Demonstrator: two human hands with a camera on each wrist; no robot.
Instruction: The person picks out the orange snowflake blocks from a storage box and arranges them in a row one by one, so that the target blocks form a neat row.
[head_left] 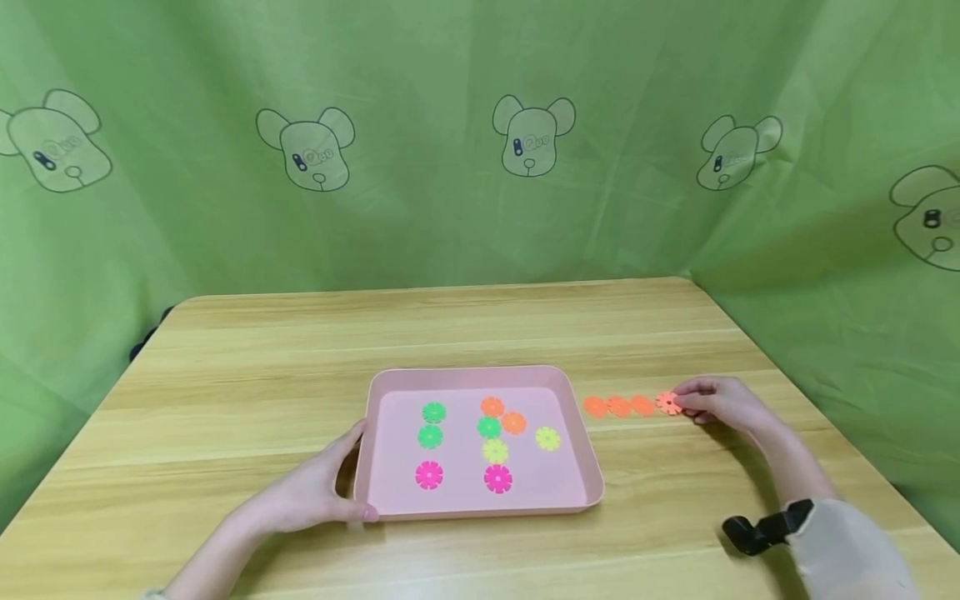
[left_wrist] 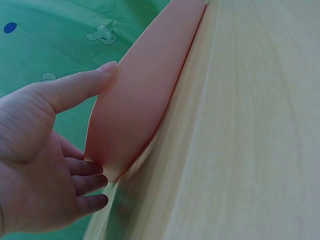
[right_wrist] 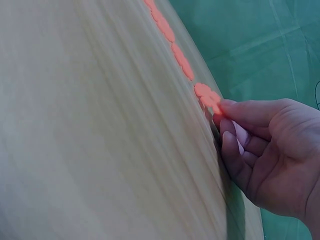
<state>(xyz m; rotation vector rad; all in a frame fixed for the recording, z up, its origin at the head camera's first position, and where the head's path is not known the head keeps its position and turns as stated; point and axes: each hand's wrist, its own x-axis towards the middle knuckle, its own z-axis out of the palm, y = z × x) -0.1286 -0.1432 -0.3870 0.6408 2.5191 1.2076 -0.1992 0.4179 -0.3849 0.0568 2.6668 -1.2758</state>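
Note:
My right hand [head_left: 723, 402] pinches an orange notched plastic disc [head_left: 668, 403] between thumb and fingertips, tilted up at the right end of a row of orange discs [head_left: 618, 407]. In the right wrist view, that pinched disc [right_wrist: 207, 97] stands close to the row's end. A shallow pink tray [head_left: 480, 511] lies in front of me. Its near left corner is held by my left hand [head_left: 313, 492], thumb at the near side and fingers along the left side. Inside the tray are green [head_left: 430, 436], pink [head_left: 429, 475], yellow [head_left: 547, 439] and orange discs [head_left: 513, 422], spaced apart or touching.
The wooden table [head_left: 300, 333] reaches back to a green curtain [head_left: 420, 233] with printed bear heads, which also hangs along the right side. A black strap piece [head_left: 765, 529] sits at my right wrist by the pale sleeve [head_left: 851, 550].

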